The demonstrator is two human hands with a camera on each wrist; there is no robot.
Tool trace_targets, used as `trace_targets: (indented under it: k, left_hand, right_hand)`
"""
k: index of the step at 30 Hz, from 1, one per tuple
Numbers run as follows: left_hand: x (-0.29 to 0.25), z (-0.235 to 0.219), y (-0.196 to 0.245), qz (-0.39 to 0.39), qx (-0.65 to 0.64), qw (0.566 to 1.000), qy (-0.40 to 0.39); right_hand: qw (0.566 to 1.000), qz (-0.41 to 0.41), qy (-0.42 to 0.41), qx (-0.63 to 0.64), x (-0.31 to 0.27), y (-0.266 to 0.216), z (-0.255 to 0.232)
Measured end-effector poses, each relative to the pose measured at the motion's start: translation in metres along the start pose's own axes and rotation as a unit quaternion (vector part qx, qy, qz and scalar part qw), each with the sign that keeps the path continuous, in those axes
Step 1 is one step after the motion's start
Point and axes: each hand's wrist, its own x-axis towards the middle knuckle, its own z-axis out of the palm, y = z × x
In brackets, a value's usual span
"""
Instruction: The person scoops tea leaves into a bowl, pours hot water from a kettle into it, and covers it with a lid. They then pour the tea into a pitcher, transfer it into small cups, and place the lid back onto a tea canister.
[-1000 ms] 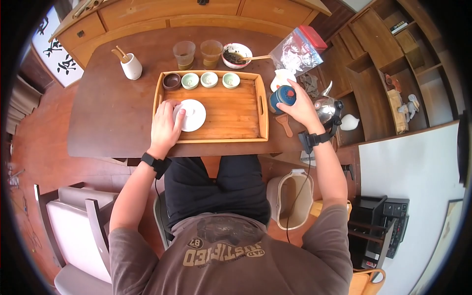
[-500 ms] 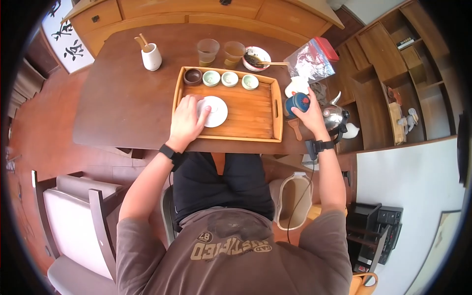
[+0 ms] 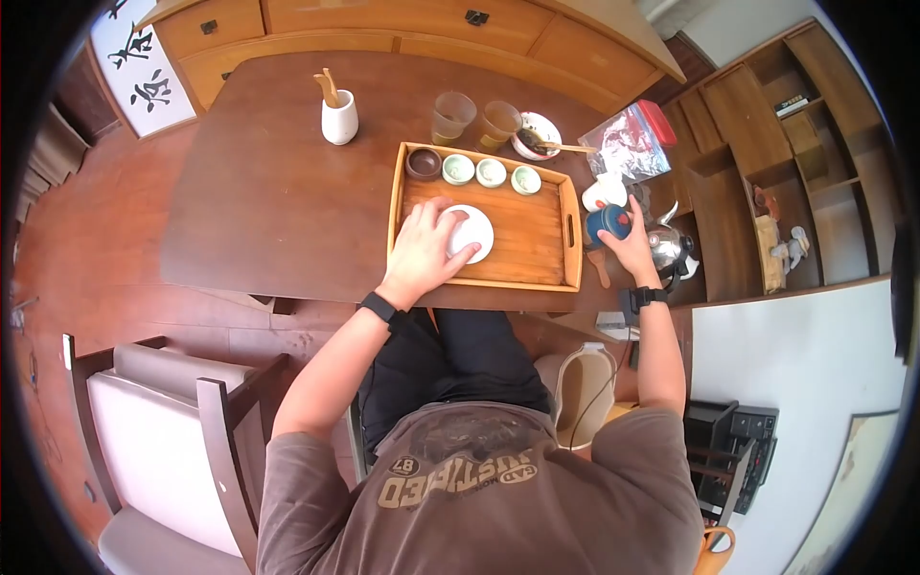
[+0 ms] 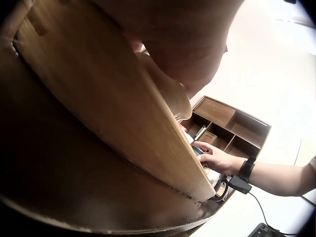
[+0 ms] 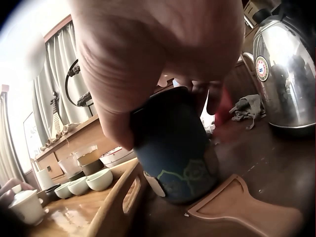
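On the wooden tray [image 3: 517, 273] stands a white lidded bowl [image 3: 476, 230]. My left hand [image 3: 422, 254] grips it, fingers at the far left edge and thumb across its near side. The left wrist view shows that palm [image 4: 182, 44] above the bowl's pale rim [image 4: 178, 101]. Right of the tray, my right hand [image 3: 632, 251] holds a blue canister [image 3: 604, 222]. In the right wrist view, the canister [image 5: 173, 153] stands upright on the table under that hand [image 5: 158, 49], beside a brown flat tool [image 5: 242, 207].
Three pale green cups [image 3: 491, 172] and a dark cup [image 3: 423, 163] line the tray's far side. Behind are two plastic cups [image 3: 452, 117] and a bowl of dark leaves [image 3: 537, 134]. A steel kettle [image 3: 668, 244] stands right; a white tool holder [image 3: 339, 119] stands far left.
The head view has shifted, so the table things appear farther right. My left hand has moved further over the white bowl, its thumb now across the near side. My right hand stays on the canister.
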Motion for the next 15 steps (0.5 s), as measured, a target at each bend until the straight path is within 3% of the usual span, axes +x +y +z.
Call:
trace_targets:
  k: [5, 11, 13, 15]
  left_hand:
    - [-0.001, 0.001, -0.004, -0.009, -0.008, 1.000, 0.000]
    - [0.001, -0.009, 0.006, -0.004, 0.030, 0.997, -0.077]
    - [0.002, -0.006, 0.008, 0.005, 0.039, 0.997, -0.071]
    - [0.002, -0.004, 0.010, 0.011, 0.050, 0.996, -0.068]
  right_hand:
    - [1.000, 0.022, 0.005, 0.002, -0.004, -0.005, 0.002]
    - [1.000, 0.008, 0.016, 0.016, -0.013, 0.016, 0.006]
    - [0.994, -0.024, 0.043, 0.102, -0.019, 0.027, 0.010]
    - [0.996, -0.038, 0.069, 0.043, -0.032, 0.020, 0.001]
